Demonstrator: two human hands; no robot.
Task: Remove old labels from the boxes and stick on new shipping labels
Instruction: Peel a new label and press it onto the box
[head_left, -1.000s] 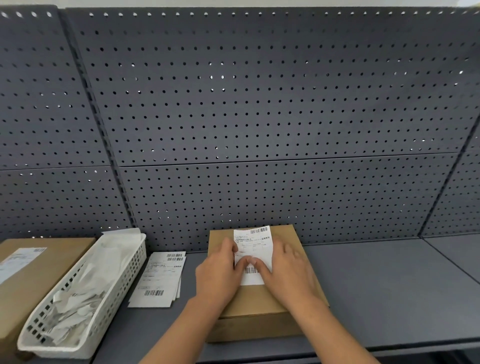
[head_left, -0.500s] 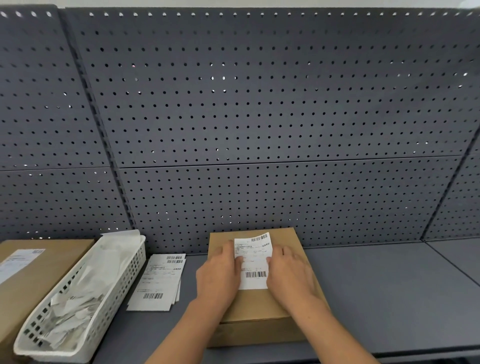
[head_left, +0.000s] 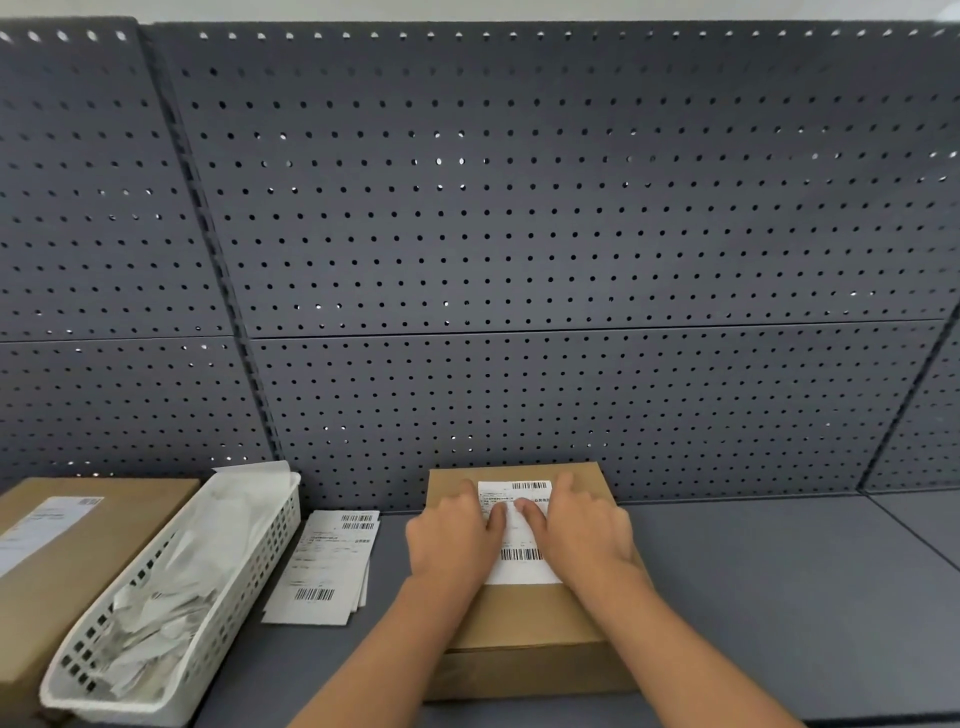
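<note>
Left hand (head_left: 452, 540) and right hand (head_left: 582, 535) are both pressing flat, fingers (head_left: 496, 515) straight, gripping nothing. The label (head_left: 522, 567) is lying right under the fingertips, on top of the box (head_left: 524, 618). Thin, floppy, sticky paper, I'm guessing, so smoothing from the middle outward beats pinching edges.

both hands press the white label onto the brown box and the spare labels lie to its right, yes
No: the head view shows the stack of spare white labels left of the brown cardboard box. The left hand and right hand do press the white shipping label onto it.
</note>
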